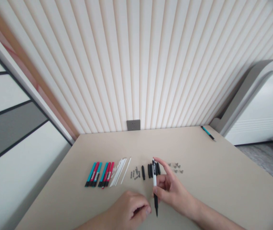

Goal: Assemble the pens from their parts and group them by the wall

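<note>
The right hand grips a slim white-and-black pen above a beige tabletop

Closest to the camera, the left hand sits at the bottom edge of the view with its fingers curled loosely inward; whether anything lies inside the curl cannot be told. Just to its right, the right hand holds the pen upright between thumb and fingers, its pointed black tip aimed down toward the person and its white barrel rising past the fingers. The pen's top end stands just beside a group of short matte black plastic barrels, and a lone black barrel lies slightly further left.

Across the tabletop, left to right, lie slim teal pens with black ends, slim red pens with black ends, thin white plastic tubes, small grey metal parts, and, beyond the right hand, small grey metal clips. A teal-and-black pen lies alone near the far edge, not far from a grey wall socket set in a ribbed cream wall panel.
</note>
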Tool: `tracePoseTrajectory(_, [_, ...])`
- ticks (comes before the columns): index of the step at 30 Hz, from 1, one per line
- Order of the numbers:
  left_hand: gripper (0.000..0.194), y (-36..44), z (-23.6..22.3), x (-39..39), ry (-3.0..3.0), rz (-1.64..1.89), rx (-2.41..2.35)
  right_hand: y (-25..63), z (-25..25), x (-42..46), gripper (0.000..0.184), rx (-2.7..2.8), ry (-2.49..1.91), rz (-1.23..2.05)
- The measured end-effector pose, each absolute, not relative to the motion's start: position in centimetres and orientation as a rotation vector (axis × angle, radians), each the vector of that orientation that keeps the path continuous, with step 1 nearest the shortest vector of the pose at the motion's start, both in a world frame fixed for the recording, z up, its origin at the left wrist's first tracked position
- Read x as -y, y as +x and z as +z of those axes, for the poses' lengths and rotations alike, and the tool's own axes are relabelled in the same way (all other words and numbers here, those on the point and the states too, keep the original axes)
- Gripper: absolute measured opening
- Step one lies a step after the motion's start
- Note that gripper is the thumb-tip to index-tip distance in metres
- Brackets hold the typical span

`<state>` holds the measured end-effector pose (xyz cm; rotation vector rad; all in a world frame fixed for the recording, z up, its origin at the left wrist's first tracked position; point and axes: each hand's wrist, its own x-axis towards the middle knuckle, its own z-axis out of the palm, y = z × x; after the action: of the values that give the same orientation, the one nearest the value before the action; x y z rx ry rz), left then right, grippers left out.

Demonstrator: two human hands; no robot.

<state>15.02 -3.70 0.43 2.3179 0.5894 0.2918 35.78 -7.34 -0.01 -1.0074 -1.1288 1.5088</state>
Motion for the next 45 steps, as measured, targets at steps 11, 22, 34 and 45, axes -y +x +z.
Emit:
tracePoseTrajectory(11, [0.025,15.1,0.8,3.7,2.296,0.311,-0.581,35.9,0.5,7.8,0.085,1.168,-0.944,1.516])
tracePoseTrajectory(22, [0.022,15.0,0.7,3.8,2.297,0.313,-0.606,35.7,0.5,7.8,0.085,1.159,-0.924,1.495])
tracePoseTrajectory(34, [0.038,14.9,-0.2,3.4,2.149,0.368,-0.547,35.2,0.0,8.1,0.09,1.439,-1.135,1.177])
tracePoseTrajectory(45, [0.045,15.0,-1.6,2.9,2.124,0.461,-0.431,33.6,0.8,8.1,0.038,1.677,-1.142,0.952])
